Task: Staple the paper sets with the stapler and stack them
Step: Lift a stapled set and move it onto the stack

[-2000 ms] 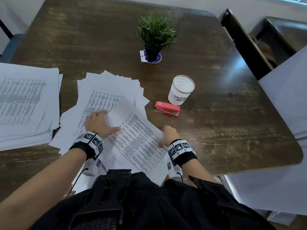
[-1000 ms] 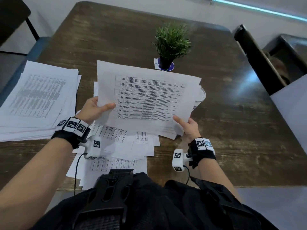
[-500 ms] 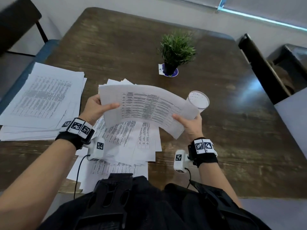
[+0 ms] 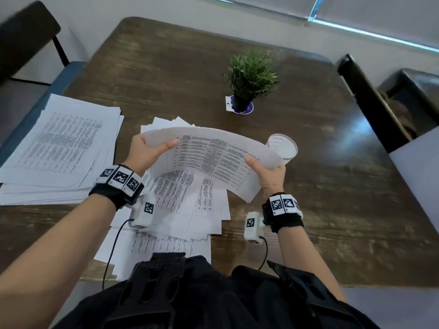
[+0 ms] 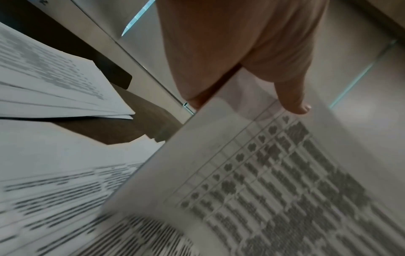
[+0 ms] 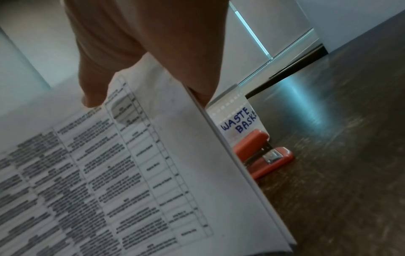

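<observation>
Lowered and bowed since a second ago, the paper set [image 4: 213, 155] now arches upward between both hands above the table instead of standing flat and upright before the camera. Nearest the body, loose printed sheets [image 4: 180, 205] lie fanned over the table's front edge, under the held set. Left hand [image 4: 147, 150] grips the set's left edge, thumb on the printed face, fingers curled behind. Right hand [image 4: 270, 172] pinches the right edge the same way, thumb on top; the right wrist view shows several sheets' edges together in that pinch. Beyond the right hand, a white cup [image 4: 282, 146] marked "WASTE BASKE…" stands on the wooden table [image 4: 332, 198]. Red stapler [image 6: 263, 155] lies just in front of the cup, hidden by paper in the head view. To the left, a thick stack of papers [image 4: 59, 148] rests well apart. Farther back, a small potted plant [image 4: 249, 79] stands mid-table.
</observation>
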Demonstrator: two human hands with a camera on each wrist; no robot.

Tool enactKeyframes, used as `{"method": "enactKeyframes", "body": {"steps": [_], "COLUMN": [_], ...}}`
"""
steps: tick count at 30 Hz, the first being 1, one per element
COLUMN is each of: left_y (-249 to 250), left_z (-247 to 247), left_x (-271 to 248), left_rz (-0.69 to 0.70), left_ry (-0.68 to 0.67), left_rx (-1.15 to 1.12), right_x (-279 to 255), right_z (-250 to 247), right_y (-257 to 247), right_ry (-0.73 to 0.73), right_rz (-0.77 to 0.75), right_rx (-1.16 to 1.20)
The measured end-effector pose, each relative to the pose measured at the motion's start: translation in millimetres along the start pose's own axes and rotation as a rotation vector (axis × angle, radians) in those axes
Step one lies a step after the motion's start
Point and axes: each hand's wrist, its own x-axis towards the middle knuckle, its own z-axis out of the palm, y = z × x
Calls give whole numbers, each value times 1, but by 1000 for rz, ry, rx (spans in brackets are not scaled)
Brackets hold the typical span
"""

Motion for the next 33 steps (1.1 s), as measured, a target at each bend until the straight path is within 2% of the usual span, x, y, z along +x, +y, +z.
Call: {"method": "enactKeyframes", "body": {"steps": [2,4,7,9,11,12,14,17,19,23,25,29,31,33], "left_y": [-5,-3,11,27,46,56,68,74,70,62,61,59,54,54], "left_z": [6,12,17,19,24,28,37,49,52,49,52,78,95,115], "left_x": [-6,-10,-8,-8,-14,-18,-24,-29,-31,-30,-31,-31,-31,-35], "left_rz": [-11,35,98,189,384,482,606,697,672,529,460,201,121,106], "left_ry": [-29,-17,17,-21,-127,-177,-245,-251,-255,-206,-180,-123,-170,-223], "left_rx": [12,34,131,205,250,293,377,485,519,579,442,-104,-199,-198], "right_x": [2,3,3,1,0,-1,-3,-9,-11,-8,-4,4,6,8], "right_z": [-1,0,-1,-2,0,3,8,12,5,-28,-47,-69,-71,-73], "right_y": [5,4,-12,-27,-38,-42,-48,-56,-57,-60,-60,-57,-55,-51], "right_ry": [15,73,268,266,94,-44,-294,-449,-431,-361,-342,-265,-244,-223], "right_rz": [37,-8,-294,-533,-697,-731,-677,-503,-461,-321,-308,-278,-238,-220], "right_rx": [-25,-161,-556,-765,-919,-929,-793,-665,-649,-498,-429,-244,-165,-80]}}
